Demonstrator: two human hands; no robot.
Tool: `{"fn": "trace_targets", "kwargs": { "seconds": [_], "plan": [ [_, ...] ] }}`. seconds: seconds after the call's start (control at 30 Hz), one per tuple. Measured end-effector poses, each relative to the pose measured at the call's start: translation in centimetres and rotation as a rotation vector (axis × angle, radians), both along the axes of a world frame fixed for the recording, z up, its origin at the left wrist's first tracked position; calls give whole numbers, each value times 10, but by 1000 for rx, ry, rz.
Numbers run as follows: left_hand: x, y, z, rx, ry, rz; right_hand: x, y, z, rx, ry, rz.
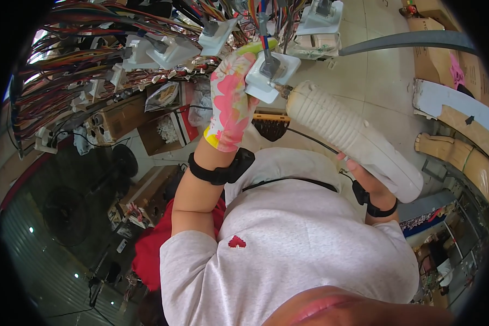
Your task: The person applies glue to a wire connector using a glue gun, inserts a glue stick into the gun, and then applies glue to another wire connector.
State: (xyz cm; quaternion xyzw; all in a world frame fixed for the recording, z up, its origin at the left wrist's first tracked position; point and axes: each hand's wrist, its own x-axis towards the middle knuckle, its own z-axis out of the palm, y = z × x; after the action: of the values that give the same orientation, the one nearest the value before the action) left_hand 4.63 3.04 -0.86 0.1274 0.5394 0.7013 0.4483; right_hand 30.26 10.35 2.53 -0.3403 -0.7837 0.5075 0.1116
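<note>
My left hand (234, 89), in a white glove with pink and yellow flowers, is closed on a small white plastic block (259, 87). Set in that block is a grey connector (270, 66) with red and blue wires rising from it. My right hand (358, 171), bare, is wrapped round a bulky white glue gun (353, 130) with a ribbed front, which hides most of its fingers. The gun's metal nozzle (282, 89) points left and meets the block's right edge; whether it touches is too small to tell.
Bundles of coloured wires (81, 70) hang along the upper left, with more white blocks (171, 54) on them. A dark cable (315, 137) passes beneath the gun. Cardboard boxes (117, 119) stand below the wires. A grey curved bar (410, 41) crosses the upper right.
</note>
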Motion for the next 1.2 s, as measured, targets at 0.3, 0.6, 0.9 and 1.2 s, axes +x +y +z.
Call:
{"fn": "trace_targets", "kwargs": {
  "seconds": [0.3, 0.6, 0.9, 1.2],
  "plan": [
    [-4, -8, -10, 188, -110, -99, 2, -1, -6, -59, 55, -51],
    [-5, -9, -6, 227, -149, -173, 22, 0, -26, 95, 92, 128],
    [-4, -14, -11, 146, -51, -168, 11, -4, -12, 71, 4, 71],
    [-4, -9, -6, 158, -79, -104, 8, -4, -13, 135, 51, 23]
  ]
}}
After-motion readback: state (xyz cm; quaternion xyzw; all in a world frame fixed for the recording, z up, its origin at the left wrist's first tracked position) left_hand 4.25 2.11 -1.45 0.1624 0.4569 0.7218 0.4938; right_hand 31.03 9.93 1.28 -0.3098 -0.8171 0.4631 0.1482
